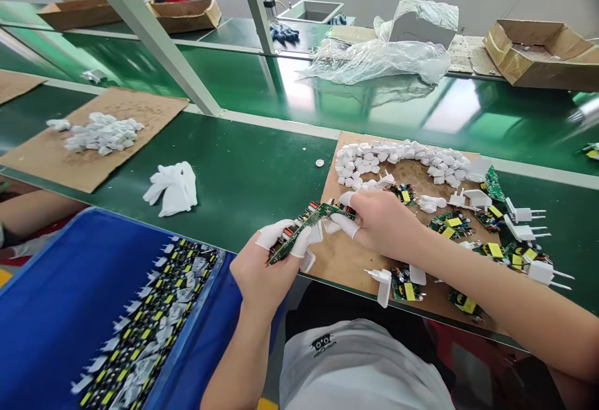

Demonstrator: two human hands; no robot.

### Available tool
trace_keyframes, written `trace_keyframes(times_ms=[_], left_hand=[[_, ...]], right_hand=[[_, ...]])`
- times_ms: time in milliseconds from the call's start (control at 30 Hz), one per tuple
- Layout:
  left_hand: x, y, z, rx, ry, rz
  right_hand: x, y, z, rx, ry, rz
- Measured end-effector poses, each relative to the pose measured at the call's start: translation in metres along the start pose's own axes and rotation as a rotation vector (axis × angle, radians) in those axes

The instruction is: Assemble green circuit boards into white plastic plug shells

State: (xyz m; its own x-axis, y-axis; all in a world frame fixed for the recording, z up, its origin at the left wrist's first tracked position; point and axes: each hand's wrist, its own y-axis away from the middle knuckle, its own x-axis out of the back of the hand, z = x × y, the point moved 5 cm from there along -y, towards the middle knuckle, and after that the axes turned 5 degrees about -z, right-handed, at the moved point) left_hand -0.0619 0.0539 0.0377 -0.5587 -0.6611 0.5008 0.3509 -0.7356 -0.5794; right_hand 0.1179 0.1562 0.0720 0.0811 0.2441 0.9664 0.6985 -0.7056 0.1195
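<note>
Both hands hold a green circuit board panel (299,230) with red and black parts along it, over the front edge of the cardboard sheet. My left hand (269,269) grips its lower left end between thumb and fingers. My right hand (381,223) pinches the upper right end. White finger covers sit on the fingertips of each hand. White plug housings hang close beneath the panel, partly hidden by it. On the cardboard (346,251) lie small white caps (407,151) in an arc, boards with yellow parts (452,226) and white plugs (384,282).
A blue bin (93,273) at the lower left holds rows of assembled boards (150,322). White gloves (173,188) lie on the green bench (243,160). Metal posts (154,35), cardboard boxes (543,54) and plastic wrap (379,60) stand behind. Another person's arm (42,213) is at far left.
</note>
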Motion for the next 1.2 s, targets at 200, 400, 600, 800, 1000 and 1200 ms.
trace_keyframes(times_ms=[200,400,600,800,1000,1200], left_hand=[[-0.002,0.008,-0.002,0.103,0.007,0.032],[0.0,0.01,0.006,0.124,-0.052,0.046],[0.012,0.015,-0.005,0.266,-0.082,0.12],[0.04,0.013,-0.027,0.517,0.029,0.309],[0.019,0.019,-0.051,0.872,0.597,0.172],[0.001,0.019,-0.044,0.912,0.738,0.062]], right_hand=[[0.008,0.001,-0.015,-0.067,0.14,-0.08],[0.012,-0.001,-0.033,-0.072,0.182,-0.081],[0.022,-0.01,-0.027,-0.061,0.18,-0.034],[0.032,-0.03,0.001,-0.057,0.188,-0.036],[-0.018,-0.043,0.018,0.292,0.338,-0.161],[-0.009,-0.006,0.039,0.265,-0.135,-0.107]])
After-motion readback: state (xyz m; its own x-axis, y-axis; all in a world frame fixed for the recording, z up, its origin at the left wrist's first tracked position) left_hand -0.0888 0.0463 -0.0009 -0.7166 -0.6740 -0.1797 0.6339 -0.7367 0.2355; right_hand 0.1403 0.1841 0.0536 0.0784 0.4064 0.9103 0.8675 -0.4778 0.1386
